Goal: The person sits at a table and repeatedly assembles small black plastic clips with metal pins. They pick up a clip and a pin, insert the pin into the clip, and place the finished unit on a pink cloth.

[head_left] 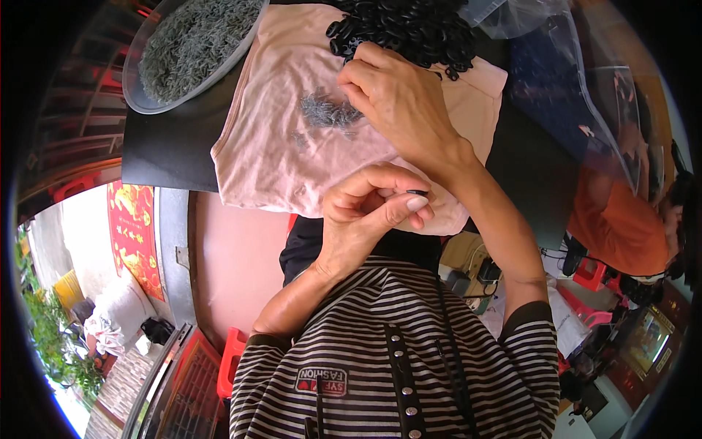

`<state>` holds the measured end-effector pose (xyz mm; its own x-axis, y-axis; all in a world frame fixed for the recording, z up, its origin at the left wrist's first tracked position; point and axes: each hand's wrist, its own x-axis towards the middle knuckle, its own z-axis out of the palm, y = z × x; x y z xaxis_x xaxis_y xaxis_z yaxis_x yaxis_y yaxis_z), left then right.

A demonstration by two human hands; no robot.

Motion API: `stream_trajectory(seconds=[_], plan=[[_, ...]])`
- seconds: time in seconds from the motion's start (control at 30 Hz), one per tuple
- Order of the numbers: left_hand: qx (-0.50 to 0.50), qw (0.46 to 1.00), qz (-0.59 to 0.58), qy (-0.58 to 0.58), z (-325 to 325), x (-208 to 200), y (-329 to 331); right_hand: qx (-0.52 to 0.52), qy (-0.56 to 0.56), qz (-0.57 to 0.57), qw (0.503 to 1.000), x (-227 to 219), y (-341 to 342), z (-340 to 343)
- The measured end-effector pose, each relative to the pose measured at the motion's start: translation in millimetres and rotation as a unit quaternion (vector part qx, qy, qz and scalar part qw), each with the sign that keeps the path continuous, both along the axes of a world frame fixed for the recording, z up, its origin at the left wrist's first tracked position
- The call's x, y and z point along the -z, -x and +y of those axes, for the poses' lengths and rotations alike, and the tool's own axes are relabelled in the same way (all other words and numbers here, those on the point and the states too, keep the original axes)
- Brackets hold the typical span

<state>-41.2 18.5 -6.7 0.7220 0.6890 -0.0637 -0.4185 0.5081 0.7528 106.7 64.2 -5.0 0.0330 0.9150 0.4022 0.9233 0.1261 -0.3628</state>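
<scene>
My left hand is in front of my body, thumb and forefinger pinched on a small black piece; only its thin dark edge shows. Above it, my right hand reaches over the pink cloth with its fingers curled together. Whatever those fingertips hold is hidden. They are at the near left edge of a heap of black ring-shaped pieces. Just below and left of them lies a small loose pile of thin grey metal bits, perhaps tiny springs.
At the far left, a clear plastic tub holds many grey bits. Pink cloth covers part of the black table. Clear plastic bags lie at the right, near a person in an orange sleeve. A red stool stands lower left.
</scene>
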Motion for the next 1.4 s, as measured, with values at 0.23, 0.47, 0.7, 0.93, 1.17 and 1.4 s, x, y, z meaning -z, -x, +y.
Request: stream_trajectory(seconds=[0.23, 0.47, 0.7, 0.93, 1.17, 1.4], plan=[[-0.031, 0.997, 0.042, 0.058, 7.0, -3.6, -5.9, 0.019, 0.081, 0.409, 0.909, -33.5, -12.0, -47.1], [0.019, 0.993, 0.016, 0.114, 16.2, -0.8, -18.7, 0.048, 0.093, 0.48, 0.871, -51.3, -23.5, -101.5], [0.055, 0.992, 0.018, 0.112, 10.3, -0.2, -30.1, 0.034, -0.009, 0.426, 0.904, -34.3, -28.6, -113.4], [0.05, 0.993, 0.039, 0.104, 5.1, -3.1, -36.8, 0.058, -0.005, 0.426, 0.903, -36.8, -27.2, -119.6], [0.045, 0.992, 0.057, 0.101, 3.1, -1.8, -38.9, 0.051, -0.028, 0.337, 0.94, -37.0, -27.9, -121.3], [0.053, 0.992, 0.102, 0.056, 1.6, 0.5, -38.7, 0.03, -0.033, 0.326, 0.944, -28.4, -26.5, -124.1]])
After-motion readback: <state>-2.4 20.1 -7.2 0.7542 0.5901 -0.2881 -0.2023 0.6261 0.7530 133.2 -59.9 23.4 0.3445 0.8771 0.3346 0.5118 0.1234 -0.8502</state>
